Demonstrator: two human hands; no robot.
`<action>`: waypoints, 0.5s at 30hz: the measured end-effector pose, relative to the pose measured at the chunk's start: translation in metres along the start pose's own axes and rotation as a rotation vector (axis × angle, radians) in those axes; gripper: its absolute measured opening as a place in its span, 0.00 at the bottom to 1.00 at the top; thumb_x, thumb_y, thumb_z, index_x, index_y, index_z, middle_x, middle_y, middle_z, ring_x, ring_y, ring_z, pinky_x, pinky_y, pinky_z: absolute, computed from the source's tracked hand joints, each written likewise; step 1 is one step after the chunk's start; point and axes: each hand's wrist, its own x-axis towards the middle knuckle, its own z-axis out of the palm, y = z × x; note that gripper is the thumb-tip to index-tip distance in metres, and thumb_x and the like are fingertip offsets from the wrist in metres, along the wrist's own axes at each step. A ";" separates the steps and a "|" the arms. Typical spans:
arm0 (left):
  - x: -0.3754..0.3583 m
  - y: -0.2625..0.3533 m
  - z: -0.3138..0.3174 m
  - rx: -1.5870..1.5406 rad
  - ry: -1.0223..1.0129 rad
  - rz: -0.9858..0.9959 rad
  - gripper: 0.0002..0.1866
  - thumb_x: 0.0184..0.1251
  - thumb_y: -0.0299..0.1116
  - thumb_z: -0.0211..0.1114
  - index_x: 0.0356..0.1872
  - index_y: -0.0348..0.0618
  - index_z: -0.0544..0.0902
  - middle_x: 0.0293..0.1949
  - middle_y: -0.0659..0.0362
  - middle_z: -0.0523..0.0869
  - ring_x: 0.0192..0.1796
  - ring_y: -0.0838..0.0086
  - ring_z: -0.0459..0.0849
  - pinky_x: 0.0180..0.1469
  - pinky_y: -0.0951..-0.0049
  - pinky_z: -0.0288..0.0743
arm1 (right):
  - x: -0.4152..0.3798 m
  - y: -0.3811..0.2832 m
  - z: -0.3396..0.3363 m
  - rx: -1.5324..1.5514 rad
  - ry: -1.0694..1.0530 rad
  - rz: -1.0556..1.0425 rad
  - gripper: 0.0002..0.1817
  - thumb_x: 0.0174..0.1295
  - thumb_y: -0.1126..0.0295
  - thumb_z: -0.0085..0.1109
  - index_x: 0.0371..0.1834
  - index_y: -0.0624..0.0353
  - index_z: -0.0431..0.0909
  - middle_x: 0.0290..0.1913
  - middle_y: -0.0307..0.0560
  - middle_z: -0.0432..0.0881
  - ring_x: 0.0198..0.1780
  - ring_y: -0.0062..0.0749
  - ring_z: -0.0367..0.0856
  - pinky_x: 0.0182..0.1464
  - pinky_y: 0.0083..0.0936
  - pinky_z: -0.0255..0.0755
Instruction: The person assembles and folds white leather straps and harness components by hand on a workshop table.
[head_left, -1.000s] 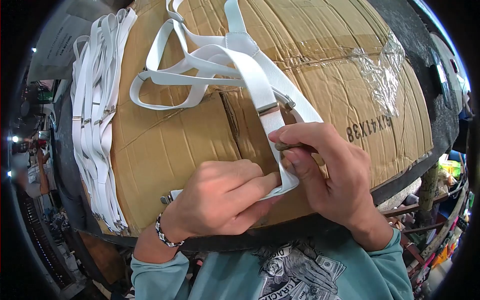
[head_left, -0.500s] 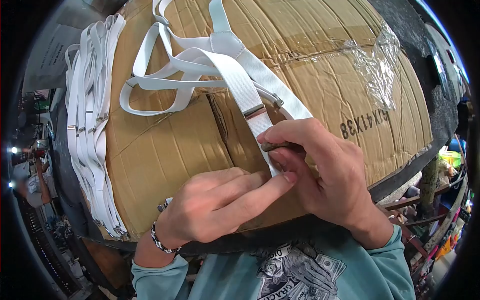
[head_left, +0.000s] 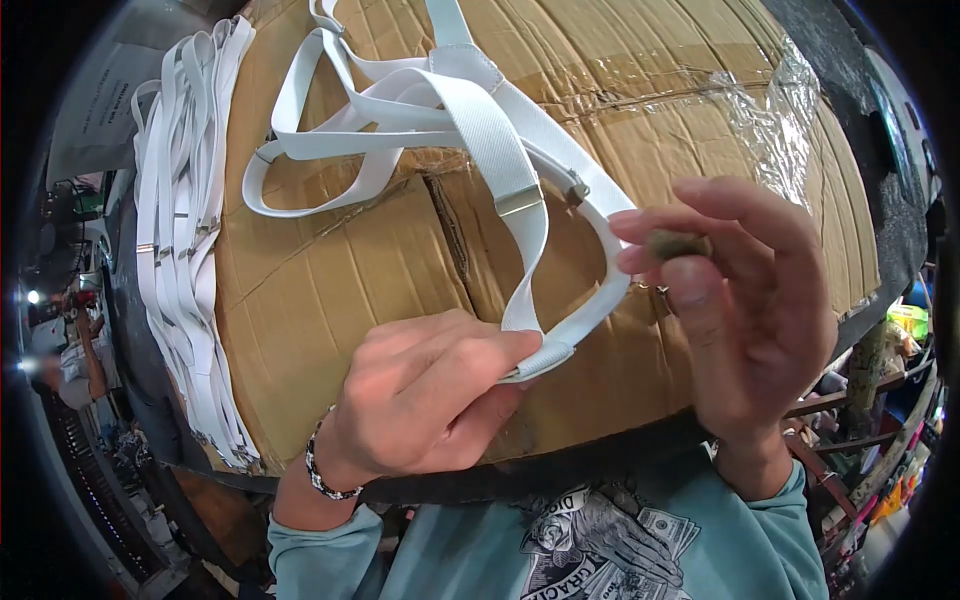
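A pair of white elastic suspenders [head_left: 485, 130] lies looped over the cardboard, its straps joined at a stitched white patch [head_left: 466, 66]. My left hand [head_left: 425, 395] pinches a folded strap end between thumb and fingers near the cardboard's front edge. A metal slider [head_left: 519, 201] sits on the strap above that pinch, and a second metal fitting [head_left: 577, 193] shows on the strap beside it. My right hand [head_left: 765, 300], raised to the right of the strap, pinches a small dull brown-green piece [head_left: 678, 244] between thumb and fingers; I cannot tell what it is.
Flattened cardboard [head_left: 330, 270] covers the dark work table [head_left: 895, 190]. A bundle of white suspenders [head_left: 185, 240] with metal fittings lies along its left side. Clear tape [head_left: 775, 120] crosses the upper right. Far left, another person [head_left: 80, 360] is visible.
My right hand has moved up and right, away from the strap, with the small piece in its fingers. My left hand has drawn slightly left, keeping the strap end, and the strap now bows into a loop.
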 end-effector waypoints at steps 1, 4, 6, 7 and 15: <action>-0.002 -0.002 0.001 -0.008 0.009 0.002 0.17 0.47 0.14 0.77 0.41 0.32 0.85 0.27 0.51 0.88 0.25 0.62 0.88 0.27 0.69 0.79 | 0.001 0.003 -0.010 -0.070 -0.047 -0.016 0.13 0.75 0.79 0.55 0.59 0.74 0.73 0.49 0.64 0.88 0.44 0.34 0.88 0.48 0.25 0.83; -0.002 -0.005 -0.001 -0.014 0.002 0.010 0.18 0.47 0.15 0.78 0.42 0.33 0.85 0.25 0.51 0.87 0.24 0.64 0.87 0.25 0.70 0.76 | 0.000 0.000 -0.015 -0.166 -0.077 -0.033 0.12 0.73 0.80 0.57 0.56 0.73 0.76 0.47 0.61 0.87 0.42 0.30 0.88 0.44 0.22 0.82; -0.001 -0.006 -0.002 -0.009 -0.001 0.019 0.18 0.47 0.16 0.79 0.42 0.33 0.85 0.25 0.52 0.87 0.23 0.65 0.86 0.25 0.71 0.75 | -0.001 -0.001 -0.016 -0.193 -0.080 -0.040 0.11 0.73 0.80 0.58 0.54 0.73 0.77 0.46 0.59 0.86 0.41 0.30 0.88 0.43 0.22 0.81; -0.001 -0.007 -0.001 -0.006 0.001 0.024 0.18 0.47 0.16 0.79 0.42 0.34 0.85 0.24 0.53 0.86 0.22 0.65 0.85 0.24 0.71 0.75 | -0.001 -0.002 -0.017 -0.197 -0.080 -0.034 0.10 0.72 0.80 0.59 0.53 0.73 0.78 0.46 0.58 0.86 0.40 0.30 0.87 0.43 0.22 0.81; -0.004 -0.011 -0.003 0.045 -0.016 0.049 0.18 0.51 0.22 0.82 0.43 0.35 0.85 0.24 0.55 0.84 0.21 0.66 0.83 0.25 0.70 0.74 | -0.005 -0.009 -0.011 -0.032 -0.284 -0.001 0.13 0.61 0.81 0.70 0.47 0.72 0.79 0.42 0.58 0.86 0.39 0.37 0.90 0.43 0.28 0.85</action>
